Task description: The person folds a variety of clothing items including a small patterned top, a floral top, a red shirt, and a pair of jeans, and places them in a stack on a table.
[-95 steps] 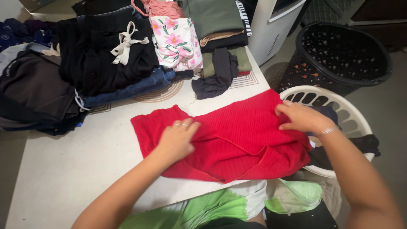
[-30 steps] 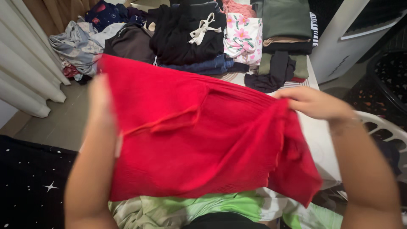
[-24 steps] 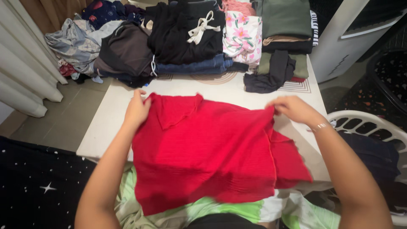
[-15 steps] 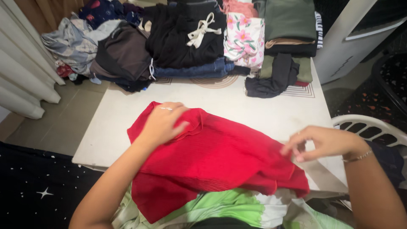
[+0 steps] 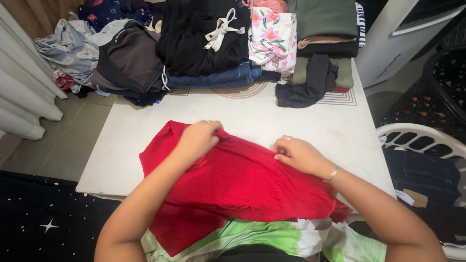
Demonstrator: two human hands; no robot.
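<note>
A red ribbed garment [image 5: 242, 187] lies on the white table [image 5: 310, 126], its lower part hanging over the near edge onto my lap. My left hand [image 5: 198, 138] pinches the cloth near the garment's upper left edge, fingers curled into the fabric. My right hand [image 5: 298, 154] rests on the upper middle of the garment with fingers bent, pressing or gripping the cloth. A bracelet sits on my right wrist.
Folded clothes line the far side: black pile with a cream tie [image 5: 204, 36], floral piece [image 5: 272, 36], green stack [image 5: 323, 24], dark loose garment [image 5: 306, 85]. A white laundry basket [image 5: 417, 140] holding dark clothes stands at right, a black basket [image 5: 444, 82] behind it.
The garment was held up in the air, then laid down on the table. My right hand moved left from the garment's right end onto its middle; my left hand stayed at the upper left edge.
</note>
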